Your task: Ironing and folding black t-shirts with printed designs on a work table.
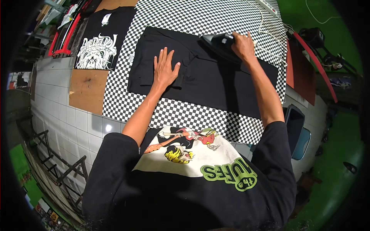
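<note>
A folded black garment [214, 83], likely a T-shirt, lies across a black-and-white checkered cloth [185, 111]. My left hand [166, 68] rests flat on its left part with the fingers spread, just above a folded sleeve edge. Gripped in my right hand [244, 46] is the handle of a dark clothes iron [221, 43]. The iron's tip points left, over the garment's upper middle. Its soleplate is hidden, so I cannot tell whether it touches the fabric. A crease runs across the cloth between my hand and the iron.
Left of the checkered cloth, a folded black T-shirt [96, 43] with a white print lies over a brown board [88, 89]. A pale cord [271, 53] trails behind my right hand, below a white power strip [267, 6]. A red curved bar [316, 66] stands at the right.
</note>
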